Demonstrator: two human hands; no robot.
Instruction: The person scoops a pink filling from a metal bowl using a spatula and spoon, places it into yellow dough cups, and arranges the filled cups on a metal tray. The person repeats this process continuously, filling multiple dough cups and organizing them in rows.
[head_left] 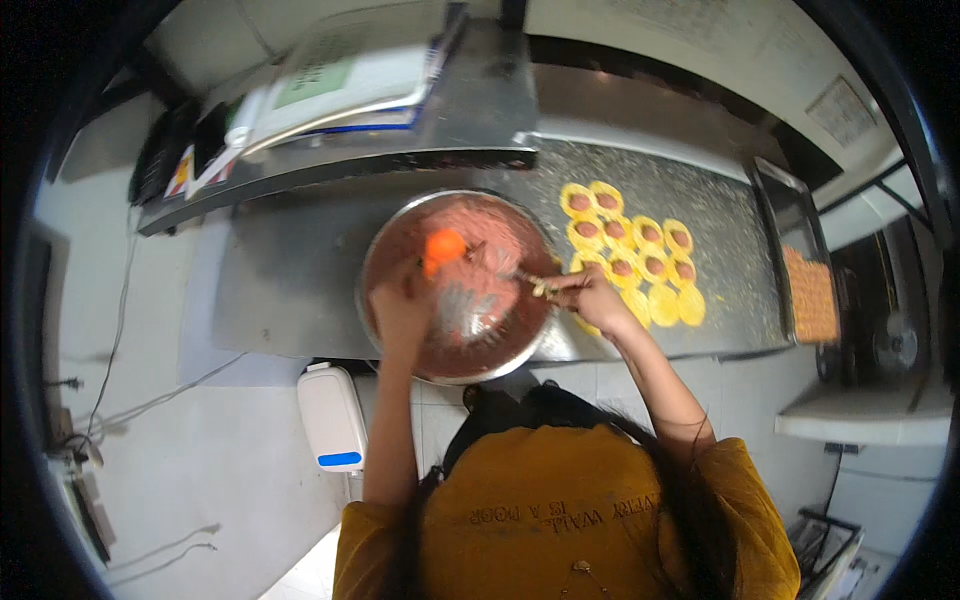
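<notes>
A wide metal bowl (460, 378) stands at the table's front edge, filled with a pink, paste-like mince (500, 228). Over its left part, my left hand (403, 303) is closed around the lower end of a bright orange scoop-like tool (445, 246); motion blurs its shape. My right hand (592, 302) reaches across the right rim and grips the handle of a metal spoon (530, 283), whose far end is in the mince. Just right of the bowl lie rows of yellow dough rounds (662, 305), most topped with a pink dollop (616, 230). My right hand partly covers the nearest ones.
A raised dark shelf (480, 110) overhangs the table's back left, with stacked papers and folders (345, 75). At the table's right end is a dark-framed tray (768, 205) beside an orange-brown slatted piece (810, 298). A white bin (332, 410) stands on the floor below the bowl.
</notes>
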